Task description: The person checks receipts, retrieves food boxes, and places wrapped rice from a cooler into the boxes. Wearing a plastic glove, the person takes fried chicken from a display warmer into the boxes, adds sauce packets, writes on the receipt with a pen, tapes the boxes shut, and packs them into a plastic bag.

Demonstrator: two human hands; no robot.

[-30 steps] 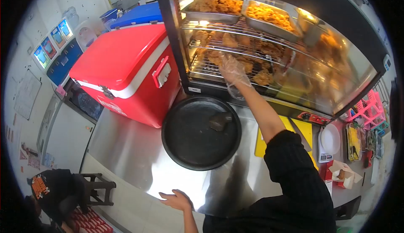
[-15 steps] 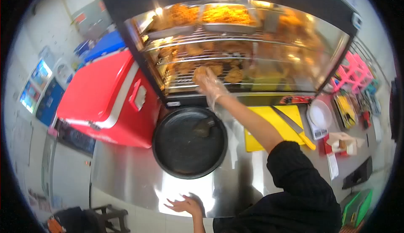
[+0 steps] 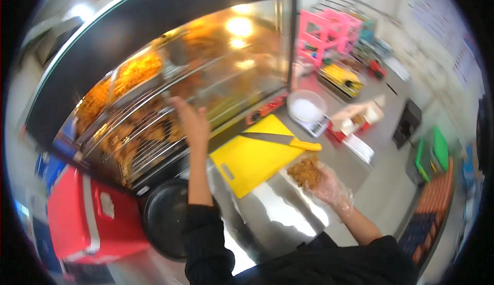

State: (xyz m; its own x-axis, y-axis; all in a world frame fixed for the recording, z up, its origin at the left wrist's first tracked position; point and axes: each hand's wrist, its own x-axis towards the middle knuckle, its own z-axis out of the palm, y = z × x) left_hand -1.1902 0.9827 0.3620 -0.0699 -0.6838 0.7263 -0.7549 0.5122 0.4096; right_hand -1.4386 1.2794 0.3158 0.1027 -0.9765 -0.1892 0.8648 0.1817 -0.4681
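- Chicken (image 3: 302, 173) is in your right hand (image 3: 329, 186), fingers and thumb clamped around one side, rough crust poking out past them. It's over the counter (image 3: 257, 208), near the knife (image 3: 278, 139) and just off the board (image 3: 252, 164).
- I'd guess that piece is pretty light, so no need to squeeze hard. The crust looks stiff and craggy, probably brittle on the ridges, with softer meat under it.
- Grease plus a loose plastic glove (image 3: 343, 198) could get slippery, imo. Best hold is around the thick middle, spread over all your fingers; pinch a thin edge and the coating might flake off.
- Your left hand (image 3: 194, 125) is bare and up at the front of the warmer (image 3: 154, 17), thumb apart from the fingers, nothing visible between them. Too blurry to tell if you're touching the glass.
- Pan (image 3: 164, 218) is below that arm, next to the red cooler (image 3: 72, 213). Scale (image 3: 317, 126) and box (image 3: 360, 116) are beyond the knife.
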